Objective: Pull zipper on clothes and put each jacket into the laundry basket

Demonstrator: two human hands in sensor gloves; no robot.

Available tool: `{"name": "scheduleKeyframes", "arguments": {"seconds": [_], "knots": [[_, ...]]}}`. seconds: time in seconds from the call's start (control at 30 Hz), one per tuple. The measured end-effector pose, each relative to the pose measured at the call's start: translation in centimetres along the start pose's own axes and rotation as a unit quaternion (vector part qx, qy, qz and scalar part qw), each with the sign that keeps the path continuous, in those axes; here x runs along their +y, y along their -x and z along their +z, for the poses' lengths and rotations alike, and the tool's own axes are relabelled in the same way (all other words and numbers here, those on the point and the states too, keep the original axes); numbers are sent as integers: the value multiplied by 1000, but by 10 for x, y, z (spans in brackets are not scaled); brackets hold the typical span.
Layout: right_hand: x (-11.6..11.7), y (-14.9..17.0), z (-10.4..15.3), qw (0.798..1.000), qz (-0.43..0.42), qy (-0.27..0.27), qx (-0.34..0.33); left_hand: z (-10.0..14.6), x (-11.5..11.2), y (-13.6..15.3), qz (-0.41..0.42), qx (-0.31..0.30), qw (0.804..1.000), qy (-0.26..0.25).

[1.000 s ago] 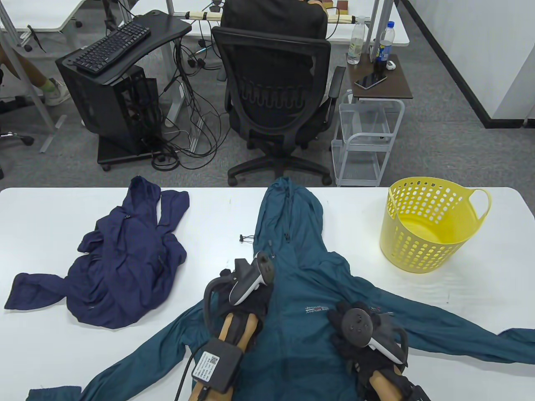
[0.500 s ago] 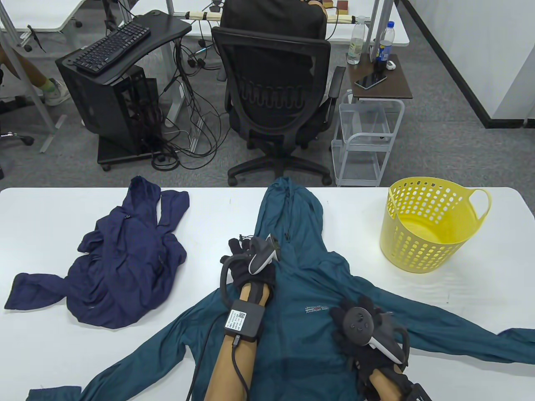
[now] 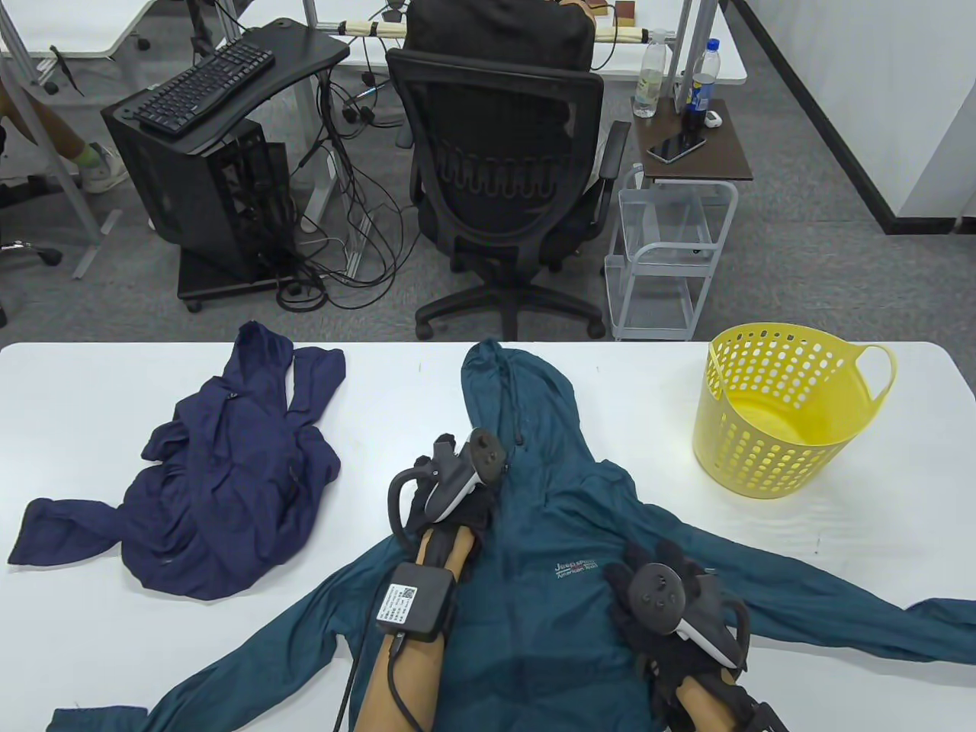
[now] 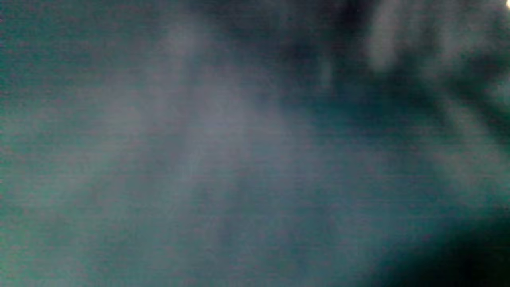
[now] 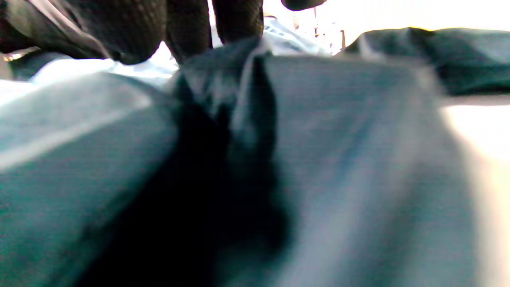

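Hood fabric on the teal jacket (image 3: 549,526) has been pulled left by the left hand (image 3: 450,488), its grip hidden; the right hand (image 3: 656,602) is pressed flat. Zipping looks finished.

Table view: high, angled down over the white surface (image 3: 91,656), office floor across the upper frame. Left wrist view: pressed close to the teal jacket (image 4: 159,179), all blur. Right wrist view: low, near the same jacket, gloved fingers (image 5: 187,28) at upper left. Shared by all three: teal cloth.
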State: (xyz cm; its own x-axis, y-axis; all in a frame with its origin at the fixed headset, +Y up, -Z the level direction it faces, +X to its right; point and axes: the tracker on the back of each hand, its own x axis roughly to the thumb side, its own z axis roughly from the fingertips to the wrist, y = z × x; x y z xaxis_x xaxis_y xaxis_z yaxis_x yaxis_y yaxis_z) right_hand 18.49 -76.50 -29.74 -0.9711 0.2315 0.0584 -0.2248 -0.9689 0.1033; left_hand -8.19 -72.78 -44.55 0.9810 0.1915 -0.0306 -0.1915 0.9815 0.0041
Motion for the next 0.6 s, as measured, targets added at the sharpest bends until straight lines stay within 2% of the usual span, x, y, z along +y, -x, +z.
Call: {"name": "scheduleKeyframes", "arguments": {"seconds": [0.1,0.17,0.23,0.5,0.6], "knots": [[1,2,0,1000,-3,0,0,17,15,11,35,-2,999,-27],[1,4,0,1000,-1,2,4,29,20,18,70,-11,998,2],[1,5,0,1000,-6,4,4,39,22,25,113,-14,993,3],[2,7,0,1000,-11,5,2,81,14,46,253,-1,965,63],[-3,2,2,999,-33,26,-13,95,8,49,292,-15,953,75]]}}
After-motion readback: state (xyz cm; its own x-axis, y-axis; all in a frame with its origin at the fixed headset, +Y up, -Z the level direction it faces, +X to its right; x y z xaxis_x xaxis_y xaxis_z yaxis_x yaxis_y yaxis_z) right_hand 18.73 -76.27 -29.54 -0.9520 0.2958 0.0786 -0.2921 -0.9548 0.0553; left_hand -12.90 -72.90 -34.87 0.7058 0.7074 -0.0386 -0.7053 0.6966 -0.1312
